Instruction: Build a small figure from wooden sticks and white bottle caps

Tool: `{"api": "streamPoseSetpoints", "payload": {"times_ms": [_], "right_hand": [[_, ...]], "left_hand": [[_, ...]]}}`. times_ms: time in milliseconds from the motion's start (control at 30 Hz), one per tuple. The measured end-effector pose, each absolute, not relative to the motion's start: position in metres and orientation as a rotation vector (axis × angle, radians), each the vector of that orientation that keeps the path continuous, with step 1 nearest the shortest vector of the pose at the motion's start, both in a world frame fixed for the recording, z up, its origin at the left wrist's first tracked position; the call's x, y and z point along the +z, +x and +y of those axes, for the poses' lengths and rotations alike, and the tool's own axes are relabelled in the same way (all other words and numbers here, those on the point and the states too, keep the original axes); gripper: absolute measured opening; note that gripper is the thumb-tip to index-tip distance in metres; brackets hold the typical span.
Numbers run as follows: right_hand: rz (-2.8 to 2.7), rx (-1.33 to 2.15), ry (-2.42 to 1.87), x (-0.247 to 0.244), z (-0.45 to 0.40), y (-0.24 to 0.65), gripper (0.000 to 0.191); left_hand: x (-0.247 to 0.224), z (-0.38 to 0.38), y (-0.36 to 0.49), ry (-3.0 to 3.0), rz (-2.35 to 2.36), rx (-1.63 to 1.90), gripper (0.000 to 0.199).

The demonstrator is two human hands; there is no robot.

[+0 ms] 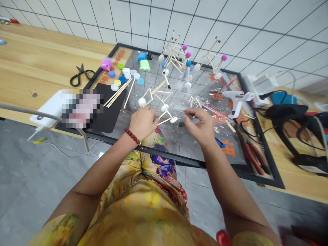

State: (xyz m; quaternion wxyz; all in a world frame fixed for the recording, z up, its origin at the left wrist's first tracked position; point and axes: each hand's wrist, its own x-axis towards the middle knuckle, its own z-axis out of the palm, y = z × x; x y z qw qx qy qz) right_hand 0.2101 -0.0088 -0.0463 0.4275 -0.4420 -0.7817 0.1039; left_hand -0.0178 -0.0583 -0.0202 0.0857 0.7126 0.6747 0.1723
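My left hand (144, 123), wearing a beaded bracelet, is closed on the near side of a stick model (158, 89). That model is built of thin wooden sticks, with white bottle caps (164, 108) as feet and a black-tipped crosspiece at its top. Part of its lower frame is hidden behind my fingers. My right hand (201, 125) hovers just right of the model, fingers curled and thumb apart from the forefinger, with nothing visible between them. Small white scraps lie around it on the dark glass board (164, 141).
More stick models (176, 54) with coloured caps and balls stand at the back. Left are loose sticks (119, 92), bottle caps (126, 70), clay packets (106, 64), scissors (81, 74) and a white power bank (48, 108). Right are a hot glue gun (237, 100) and red-handled pliers (252, 152).
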Motion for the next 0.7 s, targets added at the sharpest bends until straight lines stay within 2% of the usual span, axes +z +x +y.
{"api": "streamPoseSetpoints", "payload": {"times_ms": [167, 233, 533, 700], "right_hand": [[-2.121, 0.398, -1.154, -0.058, -0.011, 0.203, 0.043], [-2.155, 0.425, -1.229, -0.059, -0.012, 0.200, 0.048], [-2.168, 0.232, -1.292, -0.063, -0.013, 0.192, 0.027], [-2.102, 0.336, -1.305, -0.062, -0.014, 0.193, 0.022]], "left_hand": [[-0.022, -0.062, -0.017, 2.065, 1.969, 0.602, 0.021], [-0.024, -0.062, -0.016, 2.028, 1.946, 0.665, 0.019], [-0.034, -0.044, -0.008, 2.045, 2.003, 0.626, 0.019], [-0.035, -0.049, -0.006, 2.077, 2.002, 0.618, 0.014]]}}
